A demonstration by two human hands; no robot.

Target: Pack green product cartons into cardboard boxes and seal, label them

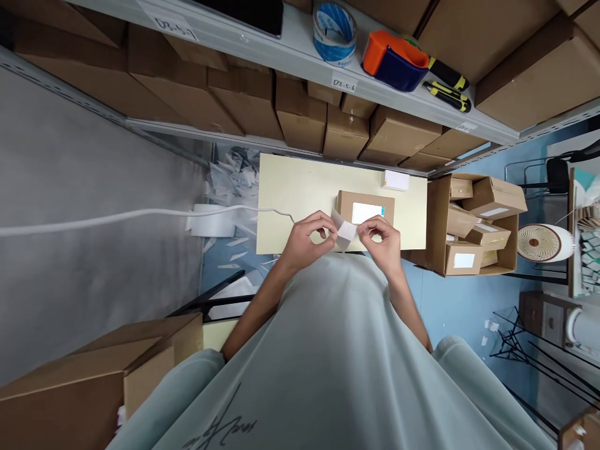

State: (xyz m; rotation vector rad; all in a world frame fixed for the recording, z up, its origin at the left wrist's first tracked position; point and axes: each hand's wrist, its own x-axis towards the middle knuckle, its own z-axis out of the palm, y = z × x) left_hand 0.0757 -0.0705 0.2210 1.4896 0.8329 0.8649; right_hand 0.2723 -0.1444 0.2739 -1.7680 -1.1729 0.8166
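A small white label [347, 231] on pale backing paper is stretched between my two hands, close to my body. My left hand [307, 240] pinches its left side between thumb and forefinger. At the label's right edge, my right hand [382, 240] is closed in a pinch as well. Just beyond my fingers lies a brown cardboard box [344, 203] with a white printed label on its top, partly covered by my hands. Both hands are over the front edge of a cream table [295, 181].
A small white box [396, 180] lies at the table's back. An open carton [435, 231] of boxes adjoins its right side. Above, a shelf [300, 62] holds a tape roll [334, 34], an orange-and-blue tape dispenser [396, 59] and cutters [447, 94]. A white cable [187, 212] crosses from the left.
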